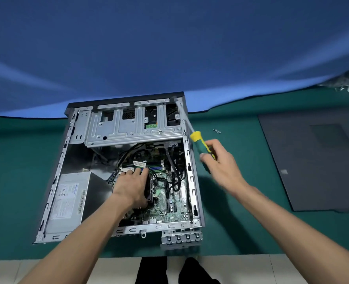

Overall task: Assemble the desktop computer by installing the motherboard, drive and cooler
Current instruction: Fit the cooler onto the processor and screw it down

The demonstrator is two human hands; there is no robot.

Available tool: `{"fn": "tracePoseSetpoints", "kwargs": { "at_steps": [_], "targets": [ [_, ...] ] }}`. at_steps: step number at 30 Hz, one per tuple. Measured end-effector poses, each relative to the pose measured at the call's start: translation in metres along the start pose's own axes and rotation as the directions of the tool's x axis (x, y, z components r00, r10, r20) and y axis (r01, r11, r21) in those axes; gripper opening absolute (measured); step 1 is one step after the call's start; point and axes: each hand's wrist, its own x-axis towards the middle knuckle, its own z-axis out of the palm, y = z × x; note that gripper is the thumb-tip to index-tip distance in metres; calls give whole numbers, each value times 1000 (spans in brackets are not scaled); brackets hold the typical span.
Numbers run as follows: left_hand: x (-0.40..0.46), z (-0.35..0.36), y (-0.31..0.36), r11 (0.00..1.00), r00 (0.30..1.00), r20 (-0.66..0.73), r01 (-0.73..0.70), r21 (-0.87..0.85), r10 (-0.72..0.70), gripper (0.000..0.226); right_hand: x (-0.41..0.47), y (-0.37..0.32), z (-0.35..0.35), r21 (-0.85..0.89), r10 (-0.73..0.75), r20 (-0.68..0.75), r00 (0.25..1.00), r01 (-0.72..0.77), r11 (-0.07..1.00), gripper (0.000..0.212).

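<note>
L hand (131, 186) flat on cooler (149, 188) in case (196, 181), grip released; R hand (220, 162) grip grasping screwdriver (200, 143).

Green table (241, 232) with open computer case (116, 230), grey side panel (312, 160), small screws (216, 131).

The open case (126, 167) is lying on the table (16, 181). The left hand (131, 187) is resting inside it on the cooler (149, 191), over the motherboard (169, 197). The power supply (67, 201) is sitting left of that hand, the drive cage (128, 124) beyond it. The right hand (220, 162), outside the case's right wall, is gripping a screwdriver (200, 144). Right of that grip are lying what may be screws (216, 131) and a side panel (317, 160).
</note>
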Motion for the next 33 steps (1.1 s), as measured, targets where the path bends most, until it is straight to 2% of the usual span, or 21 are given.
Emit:
{"fn": "tracePoseSetpoints", "kwargs": {
  "at_steps": [6, 11, 14, 19, 23, 28, 33],
  "targets": [
    [5, -1, -2, 1000, 1000, 28, -7, -26, 8, 96, -5, -39, -4, 15, -155, 137, 978, 155, 988, 24],
    [6, 3, -5, 998, 999, 15, -31, -54, 32, 89, -4, -51, -8, -179, -203, 94, 975, 217, 959, 18],
    [5, 5, -6, 994, 1000, 2, -28, -101, 28, 87, -3, -61, -11, -291, -176, 61, 982, 187, 938, 15],
    [7, 7, -5, 995, 999, 13, -33, -91, 35, 88, 3, -76, 2, -461, -89, 167, 982, 158, 873, 14],
    [9, 9, -9, 992, 997, -9, -73, -99, 72, 86, 16, -79, 15, -472, -62, 162, 985, 132, 872, 13],
    [11, 15, -13, 981, 990, -55, -134, -139, 128, 83, 31, -79, 30, -488, -72, 75, 995, 100, 867, 12],
    [4, 28, -25, 947, 962, -202, -230, -226, 186, 112, 34, -91, 43, -532, -66, 91, 994, 104, 840, 13]
  ]
}}
